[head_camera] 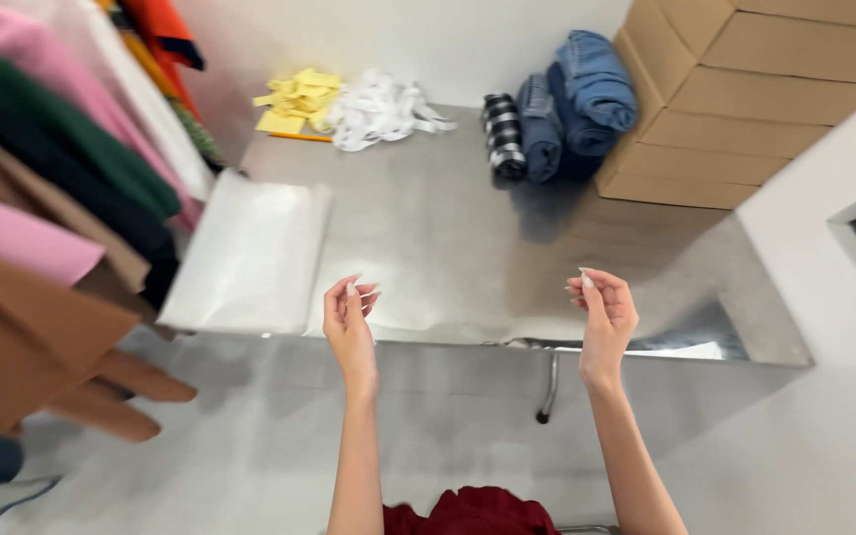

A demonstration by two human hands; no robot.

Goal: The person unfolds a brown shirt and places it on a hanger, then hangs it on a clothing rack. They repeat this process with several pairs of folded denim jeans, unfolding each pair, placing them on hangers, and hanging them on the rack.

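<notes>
My left hand [349, 319] is raised over the near edge of a steel table [448, 248], fingers loosely curled and holding nothing. My right hand [601, 312] is raised the same way further right, fingers bent inward, also with nothing in it. The two hands face each other about a forearm's length apart. A stack of clear plastic bags [250, 253] lies on the table just left of my left hand. At the bottom edge a dark red garment [473, 513] shows between my forearms.
Rolled blue jeans [577, 104] and a black-and-white checked roll [502, 134] sit at the back beside stacked cardboard boxes [735, 89]. Yellow tags [297, 99] and white strips [378, 109] lie at the far left. Hanging clothes [42, 198] crowd the left side.
</notes>
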